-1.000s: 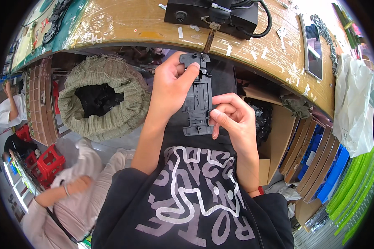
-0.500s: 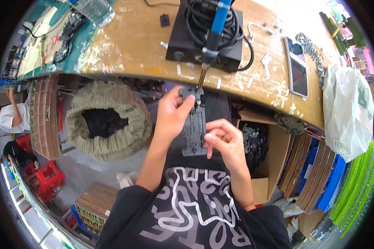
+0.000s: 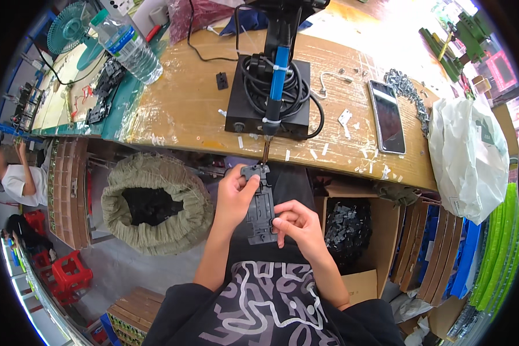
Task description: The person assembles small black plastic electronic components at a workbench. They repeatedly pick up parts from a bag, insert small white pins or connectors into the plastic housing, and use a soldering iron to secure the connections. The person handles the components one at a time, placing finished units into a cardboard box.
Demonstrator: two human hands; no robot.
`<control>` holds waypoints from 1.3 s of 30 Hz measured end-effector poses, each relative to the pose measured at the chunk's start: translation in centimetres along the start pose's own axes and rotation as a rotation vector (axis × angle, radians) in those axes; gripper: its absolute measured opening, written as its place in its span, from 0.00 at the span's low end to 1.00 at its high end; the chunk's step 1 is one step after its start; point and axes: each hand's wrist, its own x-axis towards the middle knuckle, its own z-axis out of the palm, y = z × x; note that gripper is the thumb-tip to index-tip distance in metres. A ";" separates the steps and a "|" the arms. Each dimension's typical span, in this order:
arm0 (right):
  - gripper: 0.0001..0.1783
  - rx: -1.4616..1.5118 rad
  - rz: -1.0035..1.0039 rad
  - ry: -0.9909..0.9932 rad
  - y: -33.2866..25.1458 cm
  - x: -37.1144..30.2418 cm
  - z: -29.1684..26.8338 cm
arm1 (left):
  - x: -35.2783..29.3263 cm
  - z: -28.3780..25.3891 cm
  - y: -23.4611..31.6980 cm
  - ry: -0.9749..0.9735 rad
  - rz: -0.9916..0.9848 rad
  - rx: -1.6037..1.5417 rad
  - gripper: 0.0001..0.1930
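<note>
Between my hands is a long black moulded plastic part (image 3: 260,214), over my lap at the table's front edge. My left hand (image 3: 235,199) is closed round its upper left end, thumb on top. My right hand (image 3: 301,230) has thumb and bent fingers pinched at the lower right edge. A blue and black pen-shaped tool (image 3: 278,81) hangs down from above, its thin metal tip (image 3: 266,151) at the part's top end. Whether the tip touches the part, I cannot tell.
Behind the tool is a black box (image 3: 236,118) with coiled cable. A phone (image 3: 387,118), metal pieces (image 3: 406,89) and a water bottle (image 3: 130,52) are on the table (image 3: 184,109). Left is a fabric-rimmed container (image 3: 121,222); right, a carton (image 3: 386,236) of black parts and a white bag (image 3: 467,155).
My view has tilted up, so the table, hands and part appear lower in the picture. Both hands keep the same hold, with the part's top end still at the tool tip.
</note>
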 end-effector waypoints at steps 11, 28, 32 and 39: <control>0.10 0.002 -0.024 -0.016 0.2 -0.1 0.1 | -0.3 -0.1 0.2 0.002 -0.024 -0.008 0.01; 0.11 0.036 0.077 -0.026 1.8 0.3 -1.2 | -0.5 -0.3 -2.5 -0.045 -0.102 -0.027 0.08; 0.11 0.111 0.151 -0.021 2.5 0.0 -2.2 | -0.6 -0.7 -4.0 -0.121 -0.206 -0.029 0.08; 0.11 0.038 0.158 0.014 4.6 -0.1 -3.3 | -1.1 -0.8 -6.1 -0.128 -0.144 0.065 0.08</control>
